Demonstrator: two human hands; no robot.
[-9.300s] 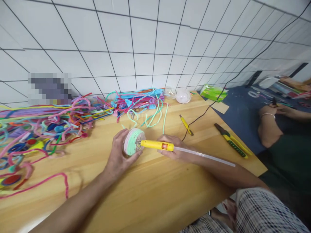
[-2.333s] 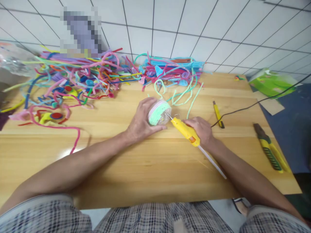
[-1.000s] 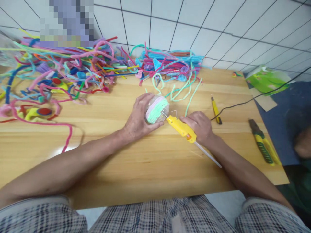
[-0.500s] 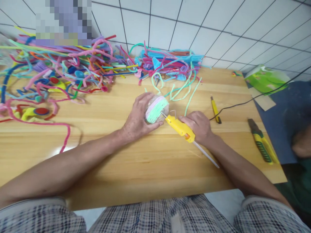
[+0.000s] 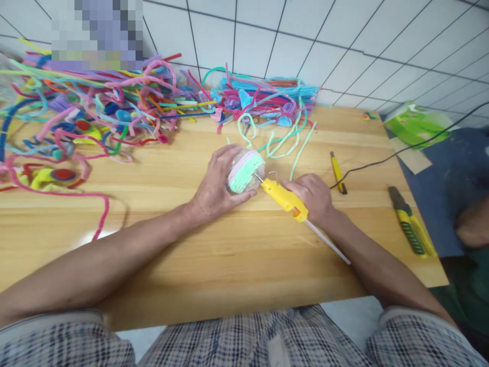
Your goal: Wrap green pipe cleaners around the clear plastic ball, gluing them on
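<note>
My left hand (image 5: pixel 217 179) is wrapped round a clear ball (image 5: pixel 246 172) banded with mint green and pale lilac pipe cleaner. In my right hand (image 5: pixel 311 193) is a yellow hot glue gun (image 5: pixel 284 198), its metal nozzle pointing at the edge of the green band. Whether the tip touches the ball I cannot tell. A long whitish glue stick (image 5: pixel 328 242) sticks out of the gun's back end. Just beyond the hands lie loose mint green pipe cleaners (image 5: pixel 301 148).
Tangled, many-coloured pipe cleaners (image 5: pixel 126 112) cover the back left of the wooden table (image 5: pixel 214 265). A yellow cutter knife (image 5: pixel 338 172), a black cord (image 5: pixel 367 165) and yellow-green pliers (image 5: pixel 408 221) lie at right. Beyond the right edge are a green bag (image 5: pixel 416 127) and part of another person (image 5: pixel 473 227).
The glue gun's back end has shifted very slightly right, while its nozzle stays at the green band. My left hand keeps its hold on the ball.
</note>
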